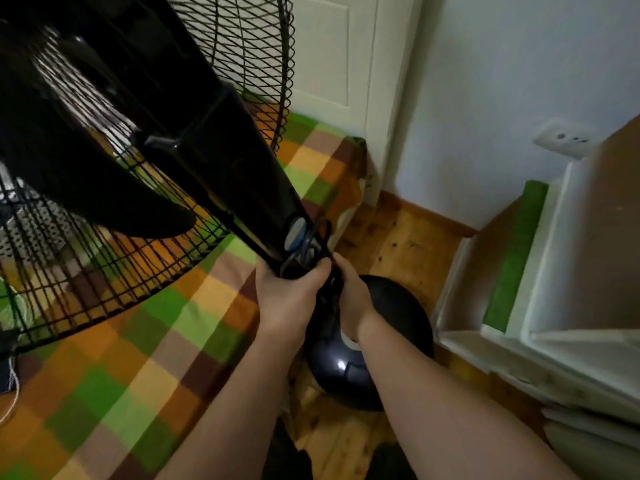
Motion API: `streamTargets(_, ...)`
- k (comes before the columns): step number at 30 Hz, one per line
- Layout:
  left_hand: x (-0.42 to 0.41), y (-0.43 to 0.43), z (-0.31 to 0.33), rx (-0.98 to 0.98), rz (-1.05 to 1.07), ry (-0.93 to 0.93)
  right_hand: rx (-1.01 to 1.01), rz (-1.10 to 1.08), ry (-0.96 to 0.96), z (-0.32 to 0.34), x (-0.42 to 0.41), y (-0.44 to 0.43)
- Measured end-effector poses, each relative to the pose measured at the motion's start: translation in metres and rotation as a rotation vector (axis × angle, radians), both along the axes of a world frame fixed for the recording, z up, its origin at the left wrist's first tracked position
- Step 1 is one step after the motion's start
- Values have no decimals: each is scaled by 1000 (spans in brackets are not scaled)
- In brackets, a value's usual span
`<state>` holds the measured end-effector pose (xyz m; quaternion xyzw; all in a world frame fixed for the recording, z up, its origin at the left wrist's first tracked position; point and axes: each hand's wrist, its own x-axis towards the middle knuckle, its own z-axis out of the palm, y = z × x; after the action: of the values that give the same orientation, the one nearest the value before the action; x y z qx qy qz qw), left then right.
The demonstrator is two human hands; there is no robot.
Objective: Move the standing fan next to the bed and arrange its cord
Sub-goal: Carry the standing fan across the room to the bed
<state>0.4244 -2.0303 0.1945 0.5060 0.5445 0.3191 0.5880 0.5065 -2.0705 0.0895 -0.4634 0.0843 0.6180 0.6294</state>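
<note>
A black standing fan (214, 157) stands close in front of me, its wire cage leaning over the bed (162, 344) with the checked green and orange cover. Its round dark base (346, 372) rests on the wooden floor beside the bed. My left hand (291, 296) grips the fan's pole just under the control housing. My right hand (349, 292) holds the pole from the other side, slightly lower. A black cord (313, 237) loops against the pole above my hands; where it runs below them is hidden.
A white cabinet or shelf unit (554, 306) with a green strip stands at the right, close to the base. A wall socket (564, 136) sits on the blue wall. A white door (332, 64) stands behind the bed's corner. Narrow wooden floor (408, 244) lies between bed and cabinet.
</note>
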Motion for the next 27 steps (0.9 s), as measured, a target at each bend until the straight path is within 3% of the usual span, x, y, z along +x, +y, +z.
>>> streamTargets(17, 78, -16, -75, 139, -52, -2, 125, -61, 2, -64, 79, -4)
streamTargets(27, 106, -30, -83, 138, -92, 14, 111, -65, -71, -74, 115, -20)
